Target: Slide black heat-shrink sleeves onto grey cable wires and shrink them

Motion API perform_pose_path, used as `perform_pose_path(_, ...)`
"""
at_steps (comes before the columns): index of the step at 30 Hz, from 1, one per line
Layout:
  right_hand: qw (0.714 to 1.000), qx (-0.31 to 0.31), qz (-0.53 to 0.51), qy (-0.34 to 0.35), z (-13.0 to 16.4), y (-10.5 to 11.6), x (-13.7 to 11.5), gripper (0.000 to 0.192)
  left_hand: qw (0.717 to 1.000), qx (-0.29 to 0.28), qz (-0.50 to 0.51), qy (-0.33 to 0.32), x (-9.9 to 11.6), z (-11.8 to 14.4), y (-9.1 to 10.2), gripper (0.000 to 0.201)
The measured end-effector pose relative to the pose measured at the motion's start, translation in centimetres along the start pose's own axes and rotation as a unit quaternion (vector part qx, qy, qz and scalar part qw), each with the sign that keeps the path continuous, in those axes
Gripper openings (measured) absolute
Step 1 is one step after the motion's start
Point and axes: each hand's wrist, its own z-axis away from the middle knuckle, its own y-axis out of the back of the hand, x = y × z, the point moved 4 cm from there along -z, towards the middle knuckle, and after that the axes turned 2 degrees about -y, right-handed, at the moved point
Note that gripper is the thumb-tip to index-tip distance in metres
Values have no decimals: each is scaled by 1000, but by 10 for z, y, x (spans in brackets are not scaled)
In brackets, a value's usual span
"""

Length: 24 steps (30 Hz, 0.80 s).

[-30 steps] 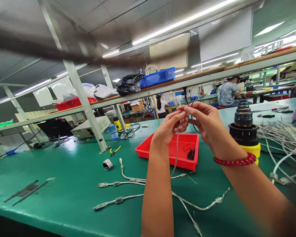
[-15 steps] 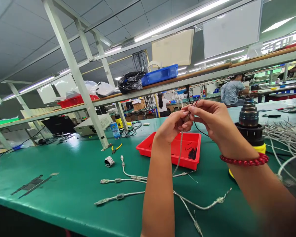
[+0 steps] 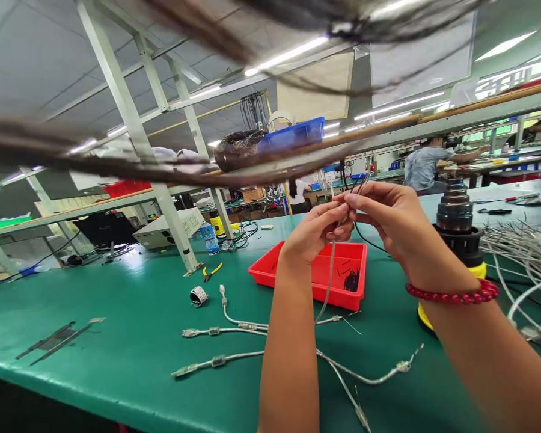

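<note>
My left hand [image 3: 320,228] is closed around a grey cable [image 3: 330,273], which hangs from it past the front of the red tray [image 3: 264,273]. Fingertips of my right hand [image 3: 383,213] pinch at the cable's upper end, meeting the left fingers; thin wires show faintly there, and the exact grip is hidden. Short black tube pieces [image 3: 351,280] lie inside the tray under my hands. Around my left forearm, several grey cables with clear plugs [image 3: 193,368] are spread on the green table [image 3: 130,337]. Beside my right wrist a black and yellow hot-air gun [image 3: 455,231] stands nozzle up.
A heap of white cables [image 3: 527,252] lies at the right. Yellow-handled cutters [image 3: 213,272], a label roll [image 3: 199,296] and a blue can [image 3: 210,239] are left of the tray. A shelf post [image 3: 174,222] rises there. Two people sit farther off.
Blurred dark strands, apparently hair, now cross the upper view. My hands stay nearly in place, the right wrist shifting slightly. The person at the far right has stretched out an arm.
</note>
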Motion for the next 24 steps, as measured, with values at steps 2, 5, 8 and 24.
perform_pose_path(2,1000,2,-7,-9,0,0,1,20,1000,-5,11,1,1,0,-1,16)
perform_pose_path(5,1000,3,-13,-10,0,1,1,18,1000,-16,22,-2,2,0,-5,16)
perform_pose_path(8,1000,-7,7,8,-2,3,2,17,1000,8,22,-5,3,-1,-6,17)
perform_pose_path(24,976,72,134,154,5,12,-27,9,992,-33,-125,1,8,7,4,18)
